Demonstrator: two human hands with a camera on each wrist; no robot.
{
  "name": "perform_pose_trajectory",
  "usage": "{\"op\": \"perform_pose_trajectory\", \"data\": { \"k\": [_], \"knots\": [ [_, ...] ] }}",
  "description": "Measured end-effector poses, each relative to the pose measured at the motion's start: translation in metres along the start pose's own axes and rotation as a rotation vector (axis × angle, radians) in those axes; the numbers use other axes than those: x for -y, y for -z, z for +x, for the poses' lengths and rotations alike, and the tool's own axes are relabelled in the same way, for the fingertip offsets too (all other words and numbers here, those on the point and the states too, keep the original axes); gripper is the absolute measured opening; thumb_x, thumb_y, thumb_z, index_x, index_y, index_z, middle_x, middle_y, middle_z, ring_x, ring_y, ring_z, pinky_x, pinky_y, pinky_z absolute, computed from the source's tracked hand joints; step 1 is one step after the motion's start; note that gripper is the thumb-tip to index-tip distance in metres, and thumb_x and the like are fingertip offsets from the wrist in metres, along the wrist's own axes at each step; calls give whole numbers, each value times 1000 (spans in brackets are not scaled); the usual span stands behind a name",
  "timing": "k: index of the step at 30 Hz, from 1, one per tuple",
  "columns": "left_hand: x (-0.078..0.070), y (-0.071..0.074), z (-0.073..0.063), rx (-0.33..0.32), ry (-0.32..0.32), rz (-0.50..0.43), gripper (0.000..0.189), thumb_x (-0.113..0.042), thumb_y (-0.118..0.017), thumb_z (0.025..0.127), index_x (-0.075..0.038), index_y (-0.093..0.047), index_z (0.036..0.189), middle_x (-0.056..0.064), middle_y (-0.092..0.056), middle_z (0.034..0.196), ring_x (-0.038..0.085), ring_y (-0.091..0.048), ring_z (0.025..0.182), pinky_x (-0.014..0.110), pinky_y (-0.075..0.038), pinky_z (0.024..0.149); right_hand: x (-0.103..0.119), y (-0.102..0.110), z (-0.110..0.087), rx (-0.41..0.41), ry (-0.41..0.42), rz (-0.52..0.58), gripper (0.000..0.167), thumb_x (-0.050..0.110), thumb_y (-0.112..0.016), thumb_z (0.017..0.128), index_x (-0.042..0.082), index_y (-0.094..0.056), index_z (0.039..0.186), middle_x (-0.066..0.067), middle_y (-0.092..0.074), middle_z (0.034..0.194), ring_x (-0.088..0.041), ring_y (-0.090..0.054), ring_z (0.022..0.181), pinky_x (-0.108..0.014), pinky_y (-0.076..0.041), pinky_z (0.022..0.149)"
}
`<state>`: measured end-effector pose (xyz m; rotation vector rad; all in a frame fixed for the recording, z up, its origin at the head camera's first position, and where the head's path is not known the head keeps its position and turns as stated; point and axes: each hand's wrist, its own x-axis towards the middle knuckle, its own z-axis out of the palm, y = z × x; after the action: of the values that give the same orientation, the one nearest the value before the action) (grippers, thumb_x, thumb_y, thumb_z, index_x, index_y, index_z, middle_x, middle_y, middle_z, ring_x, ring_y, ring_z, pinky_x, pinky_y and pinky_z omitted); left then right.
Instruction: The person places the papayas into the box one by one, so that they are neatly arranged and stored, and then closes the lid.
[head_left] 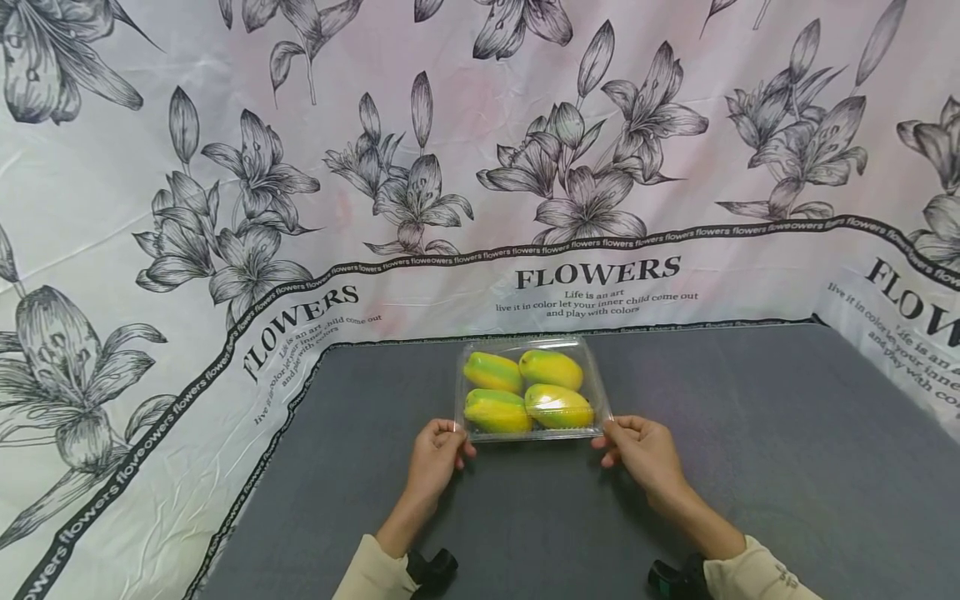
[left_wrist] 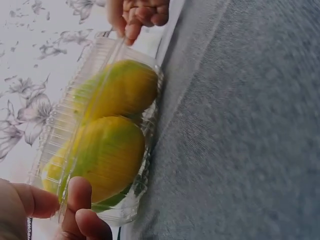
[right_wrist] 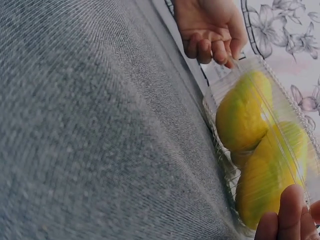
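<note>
A clear plastic clamshell box (head_left: pixel 598 371) sits on the grey cloth with its lid over several yellow-green mangoes (head_left: pixel 497 412), which lie in two rows. My left hand (head_left: pixel 437 457) pinches the rim at the box's near left corner between thumb and fingers. At the near right corner, my right hand (head_left: pixel 647 452) pinches the same rim. Both wrist views show the fingertips (left_wrist: pixel 80 192) right at the plastic edge, partway up the box's side. Through the front wall, two mangoes (right_wrist: pixel 272 172) show one beside the other.
Dark grey ribbed cloth (head_left: pixel 540 517) covers the table. Behind and to the sides hangs a white curtain (head_left: pixel 420 300) printed with lilies and lettering, meeting the table just past the box. Black wrist straps (head_left: pixel 433 571) sit over cream sleeves (head_left: pixel 375 575).
</note>
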<state>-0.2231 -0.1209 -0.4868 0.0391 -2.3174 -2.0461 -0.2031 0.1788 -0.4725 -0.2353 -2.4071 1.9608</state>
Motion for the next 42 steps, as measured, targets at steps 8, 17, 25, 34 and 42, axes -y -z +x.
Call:
{"op": "perform_pose_trajectory", "data": {
  "k": [8, 17, 25, 34, 42],
  "knots": [
    [-3, 2, 0, 18, 69, -31, 10, -8, -57, 96, -1, -57, 103, -6, -67, 67, 10, -53, 58, 24, -47, 60, 1, 0, 0, 12, -13, 6, 36, 21, -58, 104, -9, -61, 124, -3, -79, 86, -9, -68, 60, -15, -51, 73],
    [-1, 2, -1, 30, 64, -32, 6, -6, -55, 95, -2, -56, 99, -5, -64, 64, 10, -54, 57, 25, -49, 59, 0, 0, -1, 15, -24, 56, 34, 17, -58, 104, -12, -60, 121, -2, -78, 83, -10, -66, 58, -22, -56, 69],
    [-3, 3, -4, 25, 62, 10, 8, -6, -54, 94, -1, -58, 98, -5, -61, 62, 12, -55, 59, 28, -50, 61, -1, -1, -2, 7, -27, 73, 30, 14, -58, 103, -12, -60, 118, 0, -76, 78, -9, -63, 56, -23, -55, 67],
    [-3, 6, -4, 57, 62, 26, 8, -8, -56, 95, -1, -57, 99, -3, -61, 63, 11, -55, 58, 27, -50, 61, -1, -1, -2, 7, -32, 60, 30, 13, -59, 101, -11, -62, 120, 0, -76, 79, -10, -63, 54, -23, -55, 65],
    [-4, 9, -4, 79, 48, 21, 6, -10, -56, 97, -4, -55, 95, -2, -62, 62, 13, -55, 57, 28, -51, 60, -1, -1, -3, 3, 4, 33, 31, 16, -60, 102, -9, -62, 118, -2, -76, 79, -13, -61, 52, -25, -55, 61]
  ]
}}
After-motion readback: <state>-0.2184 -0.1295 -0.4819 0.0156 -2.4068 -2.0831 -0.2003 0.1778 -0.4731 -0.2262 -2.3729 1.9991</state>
